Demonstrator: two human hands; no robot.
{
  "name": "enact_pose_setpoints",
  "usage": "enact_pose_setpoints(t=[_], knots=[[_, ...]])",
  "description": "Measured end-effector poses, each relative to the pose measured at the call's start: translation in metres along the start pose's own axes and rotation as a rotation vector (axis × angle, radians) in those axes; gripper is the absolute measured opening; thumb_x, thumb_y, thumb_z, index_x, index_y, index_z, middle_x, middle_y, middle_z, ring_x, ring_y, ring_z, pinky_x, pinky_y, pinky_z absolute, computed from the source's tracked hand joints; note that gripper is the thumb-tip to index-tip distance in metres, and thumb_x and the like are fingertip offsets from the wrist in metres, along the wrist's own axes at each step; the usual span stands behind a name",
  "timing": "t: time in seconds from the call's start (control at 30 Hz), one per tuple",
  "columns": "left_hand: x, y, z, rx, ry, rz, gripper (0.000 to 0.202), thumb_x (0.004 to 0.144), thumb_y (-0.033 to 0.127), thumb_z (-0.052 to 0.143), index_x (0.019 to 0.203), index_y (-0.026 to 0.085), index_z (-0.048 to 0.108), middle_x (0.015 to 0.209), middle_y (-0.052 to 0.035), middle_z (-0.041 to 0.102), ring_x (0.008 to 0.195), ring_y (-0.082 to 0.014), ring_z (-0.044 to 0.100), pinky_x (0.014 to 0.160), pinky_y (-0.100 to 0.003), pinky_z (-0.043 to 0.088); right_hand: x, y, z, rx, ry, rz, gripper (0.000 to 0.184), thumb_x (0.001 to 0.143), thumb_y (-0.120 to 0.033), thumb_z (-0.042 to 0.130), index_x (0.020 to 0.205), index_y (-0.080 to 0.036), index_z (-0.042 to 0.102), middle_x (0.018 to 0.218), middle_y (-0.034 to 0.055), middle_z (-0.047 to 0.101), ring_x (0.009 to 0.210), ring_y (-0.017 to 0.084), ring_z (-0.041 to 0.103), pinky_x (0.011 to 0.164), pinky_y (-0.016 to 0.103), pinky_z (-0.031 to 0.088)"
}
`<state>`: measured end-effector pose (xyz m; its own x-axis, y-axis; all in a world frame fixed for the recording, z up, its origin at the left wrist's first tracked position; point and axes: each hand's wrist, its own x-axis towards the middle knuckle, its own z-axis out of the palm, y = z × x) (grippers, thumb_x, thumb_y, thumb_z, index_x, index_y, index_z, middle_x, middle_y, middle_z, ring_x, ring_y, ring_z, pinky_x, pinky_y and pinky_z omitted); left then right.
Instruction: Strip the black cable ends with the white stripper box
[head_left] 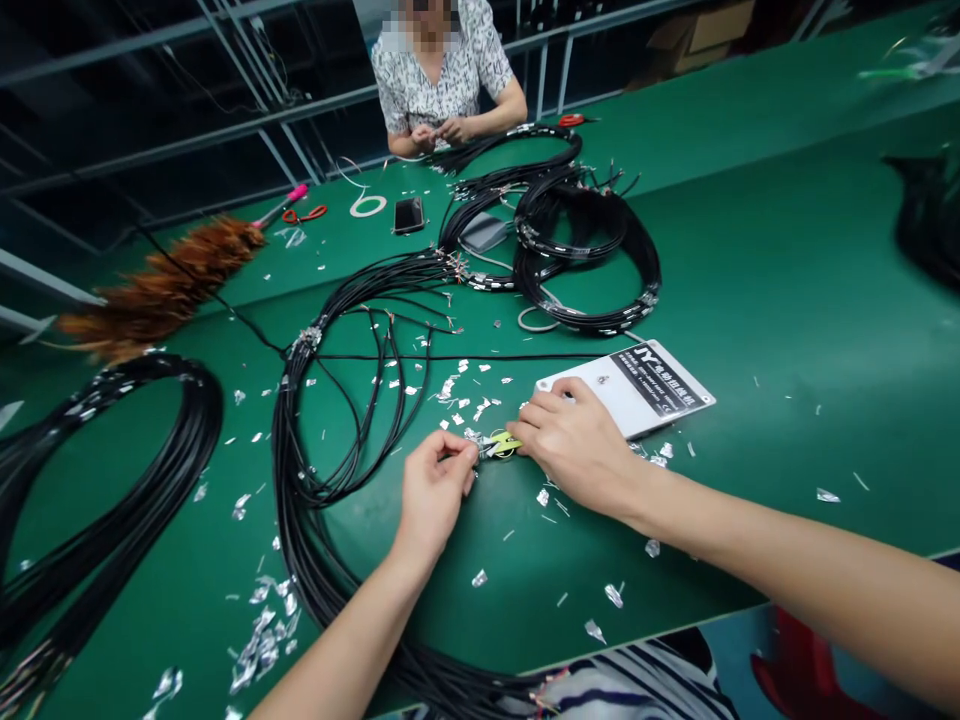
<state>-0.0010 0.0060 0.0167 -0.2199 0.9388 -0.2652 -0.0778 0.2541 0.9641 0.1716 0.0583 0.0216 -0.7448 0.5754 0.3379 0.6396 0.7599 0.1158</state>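
Observation:
My left hand (435, 490) is closed in a pinch on a thin wire end (475, 440) with silvery foil around it. Just to its right, my right hand (574, 445) is closed on small yellow-green snips (505, 443), whose tip meets the wire end; the fingers hide most of the handle. Behind the right hand lies a flat white device with a black label (656, 380). A large loop of black cables (285, 480) with bared ends curves around the left hand. Foil scraps (450, 388) are scattered near both hands.
Another black cable bundle (150, 480) lies at left, and coiled cables (585, 260) rest farther back. A brown feather duster (172, 280), orange scissors (304, 214), a tape roll (367, 206) and a phone (409, 215) lie along the far side. A co-worker (446, 80) sits opposite.

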Motion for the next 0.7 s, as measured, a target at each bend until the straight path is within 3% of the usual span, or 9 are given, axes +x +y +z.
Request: enact_pose_setpoints(t=[0.33, 0.7], knots=[[0.007, -0.005, 0.006, -0.024, -0.01, -0.025, 0.02, 0.067, 0.027, 0.073, 0.067, 0.015, 0.057, 0.054, 0.0058, 0.053, 0.04, -0.004, 0.043, 0.043, -0.017, 0.032, 0.002, 0.002, -0.004, 0.02, -0.056, 0.019, 0.016, 0.086, -0.01, 0.063, 0.072, -0.018, 0.066, 0.068, 0.0003, 0.064, 0.074, 0.019, 0.05, 0.078, 0.036, 0.022], [0.005, -0.004, 0.006, -0.019, -0.019, -0.036, 0.019, 0.067, 0.025, 0.073, 0.068, 0.015, 0.057, 0.057, 0.0045, 0.056, 0.04, -0.0042, 0.044, 0.042, -0.018, 0.032, 0.0, -0.002, -0.012, 0.042, -0.164, 0.061, 0.008, 0.085, -0.01, 0.064, 0.085, -0.017, 0.068, 0.084, 0.0028, 0.069, 0.083, 0.021, 0.054, 0.08, 0.038, 0.022]])
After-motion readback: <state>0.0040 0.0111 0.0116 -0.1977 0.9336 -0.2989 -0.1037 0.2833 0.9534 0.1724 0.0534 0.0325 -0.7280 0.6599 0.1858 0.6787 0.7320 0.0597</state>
